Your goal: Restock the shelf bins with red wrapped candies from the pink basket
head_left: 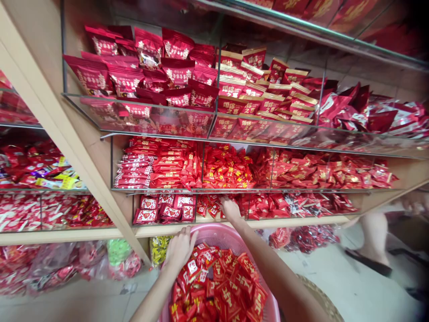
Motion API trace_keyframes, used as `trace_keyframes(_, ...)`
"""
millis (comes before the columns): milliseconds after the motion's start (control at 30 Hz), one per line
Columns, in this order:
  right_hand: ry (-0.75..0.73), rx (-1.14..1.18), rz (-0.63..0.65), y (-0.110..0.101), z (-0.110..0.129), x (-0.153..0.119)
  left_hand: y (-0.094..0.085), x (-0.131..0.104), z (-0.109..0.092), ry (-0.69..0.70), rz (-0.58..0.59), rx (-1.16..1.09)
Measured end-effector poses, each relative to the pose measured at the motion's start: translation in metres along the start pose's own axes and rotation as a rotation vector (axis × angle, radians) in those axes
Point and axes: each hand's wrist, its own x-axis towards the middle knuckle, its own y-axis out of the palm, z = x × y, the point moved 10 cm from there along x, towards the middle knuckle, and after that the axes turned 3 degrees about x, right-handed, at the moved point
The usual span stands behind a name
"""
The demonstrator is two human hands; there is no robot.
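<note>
A pink plastic basket (225, 232) filled with small red candy packets (231, 286) is below the lowest shelf, its far rim against the wooden edge. My left hand (181, 248) is closed over the basket's left rim, with its thumb towards the inside. Past the basket, my right hand (231, 209) reaches into a bottom-shelf compartment that holds a few small red packets (211, 203). Its fingertips are among or close to these packets. I cannot make out whether they grip one. To the left of that compartment are dark red square packets with white labels (167, 208).
Glass-fronted shelves above hold red snack bags (177, 71), gold-edged packets (261, 89) and red wrapped sweets (231, 167). A wooden upright (67, 120) divides the shelving at left. Plastic bags (90, 261) sit on the floor underneath. Another person's leg (373, 237) shows at right.
</note>
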Motion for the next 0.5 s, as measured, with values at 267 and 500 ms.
trace_keyframes(267,0.184,0.664,-0.190,-0.021,-0.033,-0.019,0.000,0.000,-0.001,0.005,0.009,0.003)
trace_keyframes(500,0.261,1.126,-0.016,-0.016,-0.010,-0.074,-0.007,0.000,0.000,-0.006,0.024,-0.099)
